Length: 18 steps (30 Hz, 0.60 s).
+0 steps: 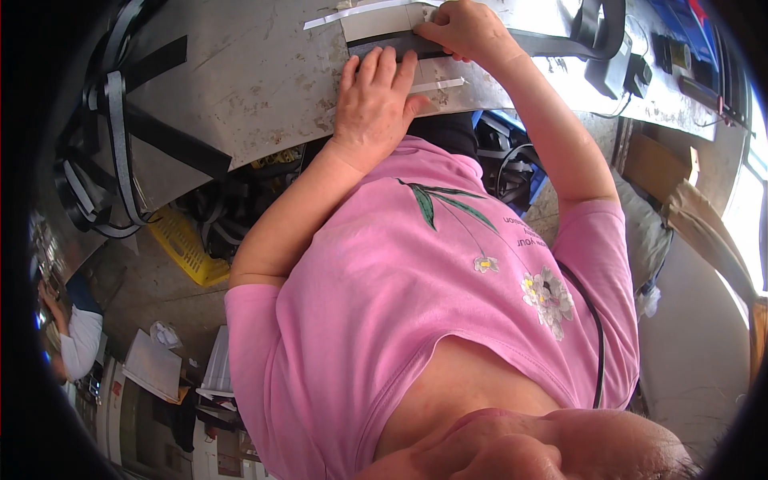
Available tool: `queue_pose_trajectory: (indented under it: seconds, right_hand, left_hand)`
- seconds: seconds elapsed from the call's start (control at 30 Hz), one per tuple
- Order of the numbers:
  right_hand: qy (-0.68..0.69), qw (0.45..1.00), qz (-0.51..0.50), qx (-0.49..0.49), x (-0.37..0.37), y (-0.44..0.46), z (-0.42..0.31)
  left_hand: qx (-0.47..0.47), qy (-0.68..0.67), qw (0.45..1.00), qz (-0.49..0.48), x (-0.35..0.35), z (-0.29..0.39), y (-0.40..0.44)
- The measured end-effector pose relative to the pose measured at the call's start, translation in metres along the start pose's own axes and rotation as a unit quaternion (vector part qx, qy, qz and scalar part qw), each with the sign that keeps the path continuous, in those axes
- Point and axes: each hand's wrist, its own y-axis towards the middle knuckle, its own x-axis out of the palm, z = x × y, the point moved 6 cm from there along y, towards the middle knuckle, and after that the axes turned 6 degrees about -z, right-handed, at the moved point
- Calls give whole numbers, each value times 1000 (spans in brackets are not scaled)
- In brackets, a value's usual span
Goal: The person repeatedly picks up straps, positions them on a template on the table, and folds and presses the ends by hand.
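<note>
A black strap [544,44] runs across the grey metal table toward the left, under my right hand [472,32]. My right hand is closed, its fingers curled at the strap and its thumb side near a pale flat strip [376,26] along the strap's far edge. My left hand [374,100] lies palm down with fingers stretched out, the fingertips touching the strap's near edge. Close to its thumb, a thin white strip [440,85] lies on the table. Another narrow white strip [340,16] lies at the far side. What is under my right palm is hidden.
Black straps [120,120] hang over the table's left side. At the right stand a black adapter [606,76] with a cable and a roll [680,54]. Below the table are a yellow basket [186,248] and a blue crate [538,180]. Another person [80,344] is at far left.
</note>
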Motion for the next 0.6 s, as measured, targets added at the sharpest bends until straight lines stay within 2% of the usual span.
queue_pose_trajectory:
  seconds: [0.07,0.17,0.27,0.33,0.4,0.47,0.53,0.57,0.6]
  right_hand:
    - [2,1000,0,2,1,0,0]
    - [-3,1000,16,10,1,1,1]
    - [0,1000,2,-5,1,4,-1]
    - [-8,999,-41,24,2,5,-1]
    - [-5,1000,-24,15,2,5,0]
    - [-2,1000,-6,5,2,5,0]
    - [-2,1000,-10,4,2,6,-1]
    - [2,1000,-8,3,3,6,-1]
    - [-3,1000,-9,-4,3,7,-2]
  left_hand:
    - [-37,-15,998,46,-9,-14,7]
    - [-62,76,994,53,-19,-37,19]
    - [-46,55,996,46,-25,-39,27]
    - [-32,40,998,31,-27,-40,34]
    - [-73,-23,997,-7,-23,-50,43]
    - [-45,-23,999,19,-25,-51,47]
    - [-151,-192,963,-116,-9,-61,48]
    - [-150,-189,963,-118,-11,-58,47]
    - [-232,-407,878,-98,-8,-59,39]
